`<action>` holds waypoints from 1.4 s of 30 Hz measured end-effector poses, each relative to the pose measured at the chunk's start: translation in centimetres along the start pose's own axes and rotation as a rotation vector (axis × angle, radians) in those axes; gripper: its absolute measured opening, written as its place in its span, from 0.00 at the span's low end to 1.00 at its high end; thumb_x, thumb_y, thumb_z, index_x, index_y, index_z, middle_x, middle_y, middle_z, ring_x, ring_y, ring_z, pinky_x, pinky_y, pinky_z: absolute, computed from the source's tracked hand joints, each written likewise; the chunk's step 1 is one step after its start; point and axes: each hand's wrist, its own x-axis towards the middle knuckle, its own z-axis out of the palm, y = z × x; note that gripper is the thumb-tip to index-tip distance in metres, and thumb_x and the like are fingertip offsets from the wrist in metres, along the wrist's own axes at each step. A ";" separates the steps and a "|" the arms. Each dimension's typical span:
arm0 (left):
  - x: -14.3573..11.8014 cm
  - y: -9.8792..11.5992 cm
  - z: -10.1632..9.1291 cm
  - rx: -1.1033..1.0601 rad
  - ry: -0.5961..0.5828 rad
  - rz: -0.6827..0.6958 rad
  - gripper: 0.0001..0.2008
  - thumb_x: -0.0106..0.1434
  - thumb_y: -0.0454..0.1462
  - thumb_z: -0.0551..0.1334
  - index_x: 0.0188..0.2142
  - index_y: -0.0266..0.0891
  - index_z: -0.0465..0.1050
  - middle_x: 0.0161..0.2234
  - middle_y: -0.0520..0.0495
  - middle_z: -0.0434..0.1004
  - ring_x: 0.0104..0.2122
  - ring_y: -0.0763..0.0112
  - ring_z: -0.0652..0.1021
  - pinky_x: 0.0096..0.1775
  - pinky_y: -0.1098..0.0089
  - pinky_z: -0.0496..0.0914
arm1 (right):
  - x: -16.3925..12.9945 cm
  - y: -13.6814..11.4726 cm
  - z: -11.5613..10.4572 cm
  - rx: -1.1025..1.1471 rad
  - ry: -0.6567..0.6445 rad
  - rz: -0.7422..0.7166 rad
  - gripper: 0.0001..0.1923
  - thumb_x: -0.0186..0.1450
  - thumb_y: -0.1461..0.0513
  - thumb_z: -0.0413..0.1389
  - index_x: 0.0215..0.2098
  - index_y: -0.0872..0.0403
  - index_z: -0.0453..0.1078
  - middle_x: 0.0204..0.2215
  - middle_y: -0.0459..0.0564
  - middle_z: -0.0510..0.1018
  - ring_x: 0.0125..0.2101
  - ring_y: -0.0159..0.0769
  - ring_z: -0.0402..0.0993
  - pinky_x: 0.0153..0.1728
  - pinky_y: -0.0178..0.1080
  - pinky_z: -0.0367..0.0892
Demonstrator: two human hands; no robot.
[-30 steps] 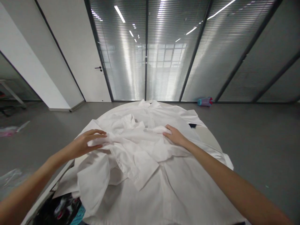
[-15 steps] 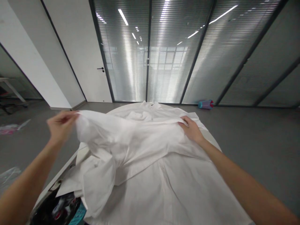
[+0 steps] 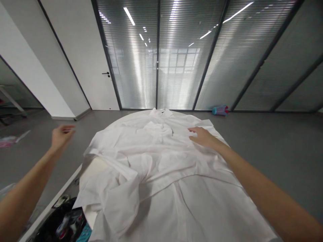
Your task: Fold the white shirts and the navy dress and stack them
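A white shirt point(image 3: 171, 198) lies spread over a rounded pale tabletop point(image 3: 97, 169), its collar at the far end. The fabric is rumpled across the middle, and a bunched sleeve hangs toward the near left. My left hand point(image 3: 62, 137) is in the air left of the shirt, fingers loosely bent with a gap to the thumb, holding nothing. Just above the right part of the shirt is my right hand point(image 3: 203, 137), its thumb and fingers apart and nothing between them. Whether its underside touches the fabric I cannot tell.
Below the table's left edge sits a black bag point(image 3: 59, 218) with mixed items, beside a turquoise basket point(image 3: 84, 233). A blue and red bundle point(image 3: 220, 110) lies on the floor by the glass partition. Clear plastic packaging point(image 3: 10, 141) lies on the floor at left.
Both hands have let go of the white cloth they were stretching between them. It has dropped flat onto the table. My left hand has moved slightly down and away from it.
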 end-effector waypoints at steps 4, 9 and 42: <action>2.0 5.5 7.1 -0.015 -0.434 0.075 0.16 0.54 0.40 0.64 0.39 0.32 0.76 0.35 0.46 0.78 0.25 0.73 0.76 0.28 0.75 0.67 | 3.3 -4.5 0.9 0.161 -0.081 0.091 0.16 0.66 0.58 0.58 0.49 0.57 0.75 0.48 0.61 0.80 0.47 0.49 0.77 0.49 0.44 0.68; 1.4 8.9 14.4 0.040 -0.683 0.157 0.18 0.51 0.43 0.69 0.39 0.35 0.78 0.41 0.46 0.79 0.18 0.77 0.75 0.30 0.73 0.71 | 4.9 -6.4 4.2 0.338 -0.283 0.323 0.17 0.64 0.57 0.62 0.46 0.61 0.73 0.20 0.54 0.79 0.24 0.44 0.78 0.26 0.38 0.70; 0.2 27.7 -7.4 -0.343 0.554 0.616 0.18 0.73 0.39 0.53 0.56 0.27 0.55 0.61 0.40 0.57 0.65 0.59 0.56 0.63 0.57 0.52 | 3.3 -17.7 -18.4 0.254 1.176 -0.621 0.34 0.71 0.46 0.47 0.69 0.49 0.45 0.67 0.57 0.56 0.69 0.53 0.47 0.68 0.58 0.42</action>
